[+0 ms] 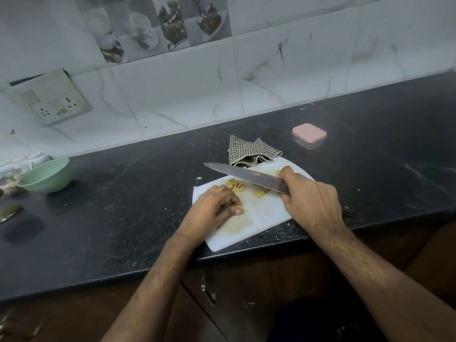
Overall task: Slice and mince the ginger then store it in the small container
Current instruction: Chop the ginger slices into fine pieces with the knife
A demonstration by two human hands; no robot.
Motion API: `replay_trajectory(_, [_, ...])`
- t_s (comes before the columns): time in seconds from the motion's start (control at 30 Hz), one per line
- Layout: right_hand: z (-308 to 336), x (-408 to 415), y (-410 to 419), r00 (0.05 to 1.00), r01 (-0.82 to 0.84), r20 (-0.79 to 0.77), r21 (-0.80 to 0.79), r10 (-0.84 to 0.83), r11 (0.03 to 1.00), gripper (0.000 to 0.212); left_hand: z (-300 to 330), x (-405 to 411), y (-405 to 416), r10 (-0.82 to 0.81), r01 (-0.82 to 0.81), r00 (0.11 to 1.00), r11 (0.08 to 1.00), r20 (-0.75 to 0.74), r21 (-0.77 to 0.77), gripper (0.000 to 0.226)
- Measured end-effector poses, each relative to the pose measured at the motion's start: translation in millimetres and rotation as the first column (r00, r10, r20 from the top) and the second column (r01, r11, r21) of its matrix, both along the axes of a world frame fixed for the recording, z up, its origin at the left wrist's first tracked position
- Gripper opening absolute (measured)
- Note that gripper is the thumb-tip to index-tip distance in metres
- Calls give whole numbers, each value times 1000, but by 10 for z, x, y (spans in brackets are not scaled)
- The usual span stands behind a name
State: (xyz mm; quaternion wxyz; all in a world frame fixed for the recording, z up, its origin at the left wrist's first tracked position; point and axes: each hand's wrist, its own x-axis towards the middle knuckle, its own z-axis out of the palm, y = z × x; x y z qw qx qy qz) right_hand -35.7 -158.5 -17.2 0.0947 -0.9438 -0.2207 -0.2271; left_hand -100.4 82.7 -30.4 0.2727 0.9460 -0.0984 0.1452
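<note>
green bowl (47, 175) far left on the counter (128, 193). left hand (213, 206) pinches a ginger piece (238, 207) on the white board (261, 213). ginger slices (235, 185) under the knife (246, 176) (blade raised), right hand (309, 201) clamped on its handle. pink-lidded container (309, 135) far right, closed.

shiny metal knife blade (246, 177), checked cloth (251, 151), speckled stone counter (123, 193)

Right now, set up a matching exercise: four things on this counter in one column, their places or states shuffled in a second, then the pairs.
1. long steel kitchen knife
2. small clear container with pink lid
3. pale green plastic bowl
4. checked cloth

A. far left on counter
B. lid on, behind the board
C. gripped by right hand
D. crumpled at white cutting board far edge

Pairs: 1-C, 2-B, 3-A, 4-D
</note>
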Motion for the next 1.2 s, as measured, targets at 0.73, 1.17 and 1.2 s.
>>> replay_trajectory(0.73, [-63, 89, 45, 992, 118, 42, -26, -117, 993, 21, 156, 484, 97, 133, -173, 968, 967, 214, 185, 13])
replay_trajectory(1.17, [-56, 112, 31, 992, 125, 32, -40, -123, 991, 20, 43, 14, 50, 126, -127, 992, 986, -15, -104, 21])
replay_trajectory(1.2, [-60, 110, 30, 992, 125, 29, -40, -124, 991, 20, 39, 0, 40, 116, -118, 993, 988, -27, -96, 18])
